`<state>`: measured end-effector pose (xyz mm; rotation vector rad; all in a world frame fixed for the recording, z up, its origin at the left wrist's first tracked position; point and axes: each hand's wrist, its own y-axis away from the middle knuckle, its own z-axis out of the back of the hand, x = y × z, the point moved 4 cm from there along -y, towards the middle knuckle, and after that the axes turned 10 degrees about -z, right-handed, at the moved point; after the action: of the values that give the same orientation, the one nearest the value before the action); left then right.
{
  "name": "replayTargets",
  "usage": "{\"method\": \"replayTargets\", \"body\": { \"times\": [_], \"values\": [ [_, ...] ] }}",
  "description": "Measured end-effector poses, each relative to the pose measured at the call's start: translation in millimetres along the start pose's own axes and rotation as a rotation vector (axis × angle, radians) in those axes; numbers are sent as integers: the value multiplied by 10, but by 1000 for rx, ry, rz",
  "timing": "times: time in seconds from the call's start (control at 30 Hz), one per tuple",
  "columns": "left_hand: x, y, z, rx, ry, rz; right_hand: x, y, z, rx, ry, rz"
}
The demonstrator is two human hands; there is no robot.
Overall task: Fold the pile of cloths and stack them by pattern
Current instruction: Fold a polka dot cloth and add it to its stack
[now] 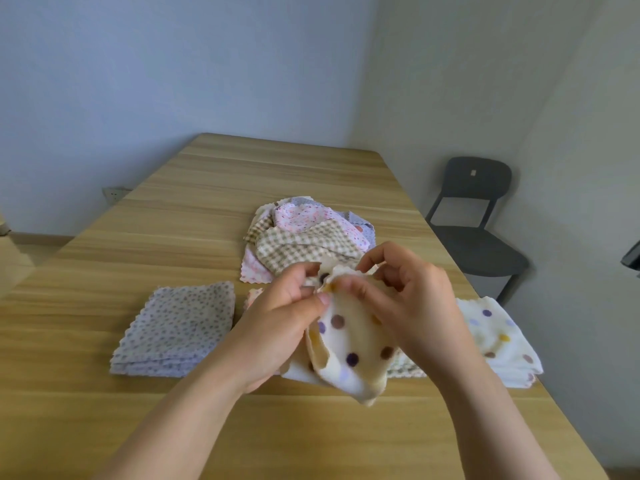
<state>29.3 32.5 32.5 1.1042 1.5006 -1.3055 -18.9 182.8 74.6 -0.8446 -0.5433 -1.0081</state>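
Observation:
A cream cloth with coloured polka dots (349, 344) hangs above the table, held at its top edge. My left hand (277, 320) pinches that edge with thumb and fingers. My right hand (412, 306) pinches the same edge just to the right. Behind them lies the unfolded pile (304, 233) of pink floral, brown checked and lilac cloths. A folded stack of lilac speckled cloths (180, 327) lies to the left. A folded stack of polka-dot cloths (498, 337) lies to the right. A folded checked cloth (405, 367) peeks out under my right wrist.
The wooden table (214, 188) runs to the far wall, its right edge close to the polka-dot stack. A dark grey chair (474, 230) stands beyond that right edge. A wall socket (116, 192) sits low on the left.

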Motion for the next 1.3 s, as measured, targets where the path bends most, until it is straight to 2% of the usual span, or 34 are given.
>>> {"method": "replayTargets", "body": {
  "times": [0.1,0.2,0.27,0.4,0.57,0.67,0.73,0.8,0.87,0.93,1.07,1.3],
  "values": [
    [-9,-41,121,-108,-52,-76,-85,20,101,28,6,-21],
    [-149,-45,97,22,-288,-205,-124,28,169,8,19,-37],
    [-181,-34,25,86,-389,-221,-122,40,191,-1,-5,-35],
    [-231,7,-119,92,-259,-177,-128,53,204,-9,-74,-39],
    [-148,-11,-159,60,-395,-141,-226,62,314,-168,-76,-45],
    [-108,-79,-137,16,-407,-172,-402,113,338,-189,-120,-95],
    [-97,-124,-127,-24,-363,-192,-523,187,326,-134,-233,-161],
    [-82,-162,-116,-60,-282,-206,-620,275,263,3,-391,-196],
    [-70,-213,-105,-82,-209,-205,-676,350,195,111,-446,-190],
    [-42,-260,-99,-93,-128,-182,-682,370,182,56,-326,-129],
    [15,-305,-123,-89,-97,-123,-593,341,258,-219,-88,51],
    [122,-347,-20,-228,-100,-45,-559,339,298,-232,1,203]
  ]
}}
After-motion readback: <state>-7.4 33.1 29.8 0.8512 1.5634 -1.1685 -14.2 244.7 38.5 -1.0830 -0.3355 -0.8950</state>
